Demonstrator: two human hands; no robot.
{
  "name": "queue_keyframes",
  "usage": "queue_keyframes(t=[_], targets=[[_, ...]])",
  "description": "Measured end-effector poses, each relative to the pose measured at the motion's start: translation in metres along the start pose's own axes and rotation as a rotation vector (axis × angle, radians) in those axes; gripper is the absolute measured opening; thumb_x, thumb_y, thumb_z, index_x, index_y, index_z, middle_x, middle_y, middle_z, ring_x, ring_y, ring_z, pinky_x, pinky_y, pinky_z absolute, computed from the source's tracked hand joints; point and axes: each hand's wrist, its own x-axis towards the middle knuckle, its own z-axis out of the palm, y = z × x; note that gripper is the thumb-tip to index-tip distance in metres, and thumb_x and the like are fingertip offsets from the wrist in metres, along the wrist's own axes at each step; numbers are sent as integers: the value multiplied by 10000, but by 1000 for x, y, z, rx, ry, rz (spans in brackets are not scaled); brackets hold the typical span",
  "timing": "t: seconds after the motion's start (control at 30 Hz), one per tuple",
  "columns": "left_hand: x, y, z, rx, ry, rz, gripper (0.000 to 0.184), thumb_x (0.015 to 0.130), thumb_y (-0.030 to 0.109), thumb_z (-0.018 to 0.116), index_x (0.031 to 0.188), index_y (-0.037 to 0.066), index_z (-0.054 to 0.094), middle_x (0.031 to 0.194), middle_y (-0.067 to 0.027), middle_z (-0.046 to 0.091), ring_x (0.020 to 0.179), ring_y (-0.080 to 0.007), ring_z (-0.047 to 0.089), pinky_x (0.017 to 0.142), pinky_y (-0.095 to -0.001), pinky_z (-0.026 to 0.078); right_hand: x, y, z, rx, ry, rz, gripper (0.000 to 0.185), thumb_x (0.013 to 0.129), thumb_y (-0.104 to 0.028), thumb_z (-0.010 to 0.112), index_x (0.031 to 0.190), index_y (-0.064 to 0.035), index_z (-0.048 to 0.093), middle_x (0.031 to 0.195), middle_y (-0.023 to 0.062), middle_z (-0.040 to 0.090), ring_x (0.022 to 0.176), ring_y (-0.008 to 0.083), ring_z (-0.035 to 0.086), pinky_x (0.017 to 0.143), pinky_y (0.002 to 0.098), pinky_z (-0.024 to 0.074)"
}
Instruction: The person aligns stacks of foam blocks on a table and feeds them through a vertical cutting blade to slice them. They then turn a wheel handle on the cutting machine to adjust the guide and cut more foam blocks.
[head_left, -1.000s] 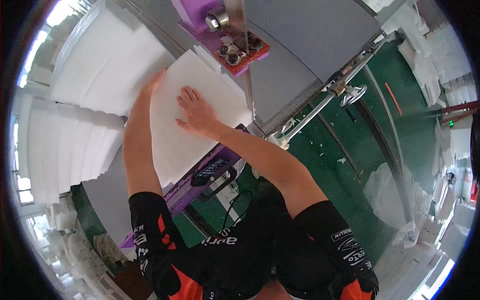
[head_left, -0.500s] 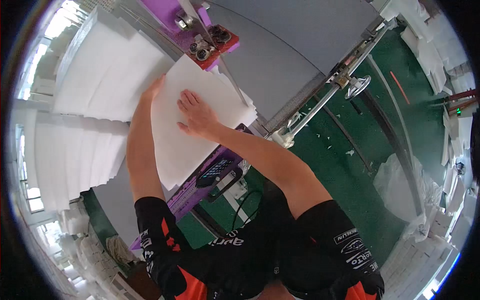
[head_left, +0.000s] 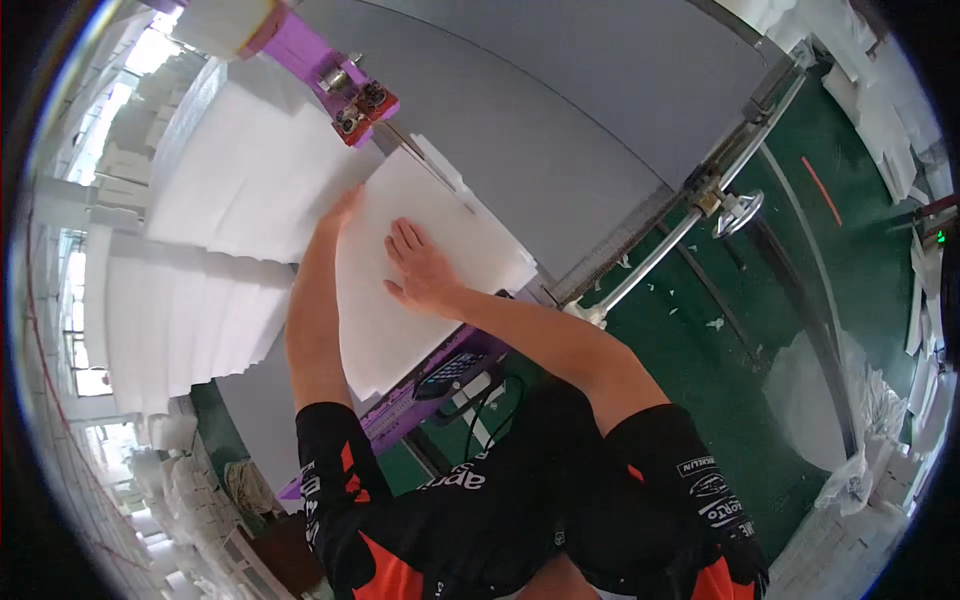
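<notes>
A stack of white foam sheets (head_left: 400, 330) lies on the grey machine table, between my two arms. My right hand (head_left: 422, 268) rests flat on top of it, fingers stretched and a little apart. Along the stack's left edge lies my left hand (head_left: 345, 207), fingers extended toward the far corner and partly hidden. Just past that corner hangs a purple cutting machine's blade guide (head_left: 365, 112) with a red block. A thin blade (head_left: 402, 138) shows below it. A narrow white strip (head_left: 442, 168) lies along the stack's far edge.
Tall piles of white foam sheets (head_left: 250, 170) stand at the left. A purple panel with a keypad (head_left: 450, 372) sits before my body. On the right are a metal rail (head_left: 650, 262), a handwheel (head_left: 738, 213) and a clear plastic bag (head_left: 815, 400) on the green floor.
The stack and both hands have moved down and right in view. The blade guide, earlier over the stack's far edge, now sits farther left, at its far corner. My hands keep their places.
</notes>
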Motion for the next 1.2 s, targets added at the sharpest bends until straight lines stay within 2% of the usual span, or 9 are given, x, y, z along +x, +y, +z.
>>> queue_keyframes(t=[0.3,0.4,0.53,0.67,0.8,0.87,1.0,1.13,1.2], targets=[[15,-26,29,275,461,93,570,964,465,234,1428,148,332,1468,-163,307,1314,-339,340,1068,-434,303,0,7,-6,77,-85,-37,687,796,-386,530,1239,130,433,1345,313,375,1314,428,272,1120,448,159],[7,-23,26,298,436,90,574,959,473,243,1423,148,341,1458,-173,313,1292,-341,359,1056,-435,313,-1,23,-24,204,-252,-57,672,794,-372,549,1250,109,436,1346,291,390,1311,419,283,1115,452,181],[-8,-16,29,340,395,110,582,949,488,263,1413,150,359,1438,-191,324,1250,-343,396,1032,-438,335,-27,76,-65,406,132,118,625,794,-319,646,1291,-7,432,1343,206,416,1246,351,394,1047,430,329],[-30,-6,41,374,335,99,588,941,499,278,1405,150,372,1423,-205,333,1218,-345,423,1014,-439,351,-63,127,-94,483,-250,552,652,835,-394,614,1316,-5,409,1334,203,417,1201,338,434,1014,415,368],[-62,12,63,311,560,237,692,880,547,354,1155,-55,555,1193,-234,552,1090,-349,531,915,-428,414,-68,141,-120,952,-443,885,574,880,-377,548,1267,36,459,1199,200,542,1062,299,552,908,371,453],[-60,16,64,269,553,207,680,878,544,362,1108,-62,570,1131,-227,569,1043,-337,544,890,-422,422,-85,164,-101,565,-509,633,434,831,-335,578,1113,-7,543,1082,179,609,792,334,612,669,410,495],[-56,11,57,116,540,129,665,873,535,384,968,-82,614,945,-205,620,902,-303,583,817,-406,446,-83,177,-123,552,-575,839,367,831,-306,559,1077,-33,575,1078,167,611,784,342,609,637,434,479],[-49,2,54,179,513,143,660,863,533,407,857,-92,619,800,-164,609,784,-271,582,749,-402,449,-85,194,-123,359,-247,817,380,823,-309,563,1074,-23,571,996,168,633,762,351,602,644,423,477],[-48,1,58,185,523,161,657,863,529,404,848,-92,617,790,-162,607,774,-269,581,743,-402,448,-88,194,-93,280,-564,543,426,824,-350,571,1076,-7,567,962,182,632,766,354,594,678,422,474]])
